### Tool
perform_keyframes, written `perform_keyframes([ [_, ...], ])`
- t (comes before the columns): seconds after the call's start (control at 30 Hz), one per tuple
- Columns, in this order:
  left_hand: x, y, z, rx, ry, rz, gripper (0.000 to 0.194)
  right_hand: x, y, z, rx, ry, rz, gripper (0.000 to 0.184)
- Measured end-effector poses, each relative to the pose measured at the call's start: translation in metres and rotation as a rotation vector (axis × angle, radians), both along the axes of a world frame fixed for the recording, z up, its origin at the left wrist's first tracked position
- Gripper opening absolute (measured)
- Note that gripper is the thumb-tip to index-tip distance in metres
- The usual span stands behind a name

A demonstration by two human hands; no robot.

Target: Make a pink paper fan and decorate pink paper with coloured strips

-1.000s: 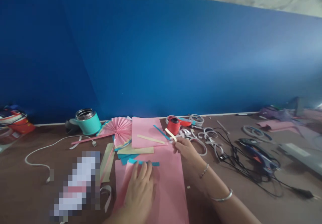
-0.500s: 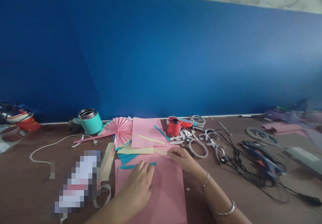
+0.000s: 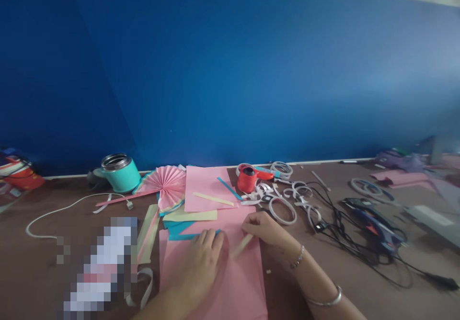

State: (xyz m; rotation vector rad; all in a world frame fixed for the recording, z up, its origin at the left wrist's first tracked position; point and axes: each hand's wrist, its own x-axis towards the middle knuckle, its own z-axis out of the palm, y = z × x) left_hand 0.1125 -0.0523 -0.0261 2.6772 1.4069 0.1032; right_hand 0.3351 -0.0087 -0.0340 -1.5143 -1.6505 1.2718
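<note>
My left hand (image 3: 201,257) lies flat over a pink paper sheet (image 3: 237,281), its fingertips against a blue paper strip (image 3: 179,237). To its right, my right hand (image 3: 263,231) pinches a pale yellow paper strip (image 3: 241,246), which slants down over the sheet and is blurred by motion. Just beyond the hands lie a cream paper piece (image 3: 192,215), some blue paper (image 3: 176,226) and another pink sheet (image 3: 204,176). On that farther sheet rest a second cream strip (image 3: 212,198) and a blue strip (image 3: 230,188).
A pleated pink paper fan (image 3: 167,183) sits at the back, with a teal metal-lined cup (image 3: 122,174) to its left. A red bottle-like object (image 3: 247,180), white ribbon loops (image 3: 282,211), black cables (image 3: 341,236) and a blue tool (image 3: 377,231) lie rightward. A pixelated object (image 3: 100,267) is at left.
My right hand has drawn the pale strip toward me, and it now hangs from the fingers over the pink sheet. My left hand stays on the sheet. The view has shifted slightly.
</note>
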Motion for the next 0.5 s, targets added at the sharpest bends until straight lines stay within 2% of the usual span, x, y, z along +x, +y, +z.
perform_keyframes([
  [0.13,-0.003,0.000,-0.014,0.074,-0.112,0.052,0.041,0.000,0.001,0.000,0.020,-0.047,0.000,0.028],
  [0.23,-0.002,0.001,-0.018,0.113,-0.201,0.089,0.040,0.006,0.001,0.006,0.026,-0.072,0.037,0.042],
  [0.33,-0.002,0.002,-0.013,0.067,-0.217,0.073,0.042,0.014,0.001,0.010,0.058,-0.125,0.073,0.043],
  [0.5,0.000,-0.001,-0.002,-0.036,-0.133,0.046,0.040,0.023,0.002,0.013,0.059,-0.178,0.061,0.044],
])
